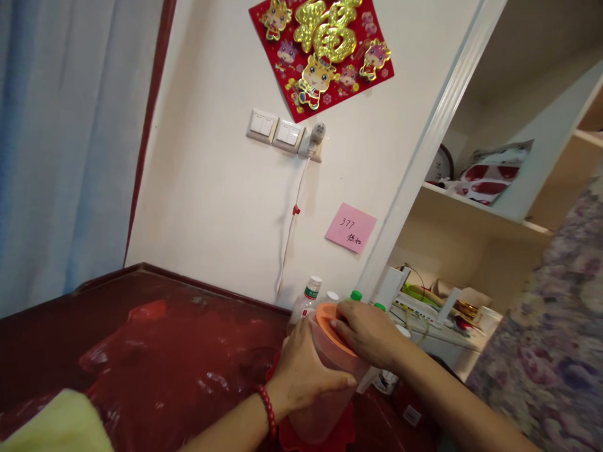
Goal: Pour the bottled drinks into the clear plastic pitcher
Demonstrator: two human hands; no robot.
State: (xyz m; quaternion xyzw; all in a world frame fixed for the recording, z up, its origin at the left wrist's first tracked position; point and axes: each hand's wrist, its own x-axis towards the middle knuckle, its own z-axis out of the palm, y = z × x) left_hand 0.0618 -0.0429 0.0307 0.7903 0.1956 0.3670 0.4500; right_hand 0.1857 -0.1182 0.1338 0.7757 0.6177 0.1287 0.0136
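Note:
A translucent plastic pitcher (325, 402) with an orange lid (327, 320) stands tilted toward the right, over a red tray (346, 433). My left hand (304, 370), with a red bead bracelet (267, 411) at its wrist, is wrapped around the pitcher's side. On top, my right hand (370, 329) grips the lid with curled fingers; its fingertips are partly hidden. Just behind the pitcher are a clear bottle (311, 292) with a white cap and others with green caps (355, 295).
Red plastic film covers the dark red tabletop (179, 364). A yellow cloth (59, 427) lies at the lower left. To the right, shelves hold a white router (417, 306) and a bag (494, 172). A white cord (289, 238) hangs from the wall socket.

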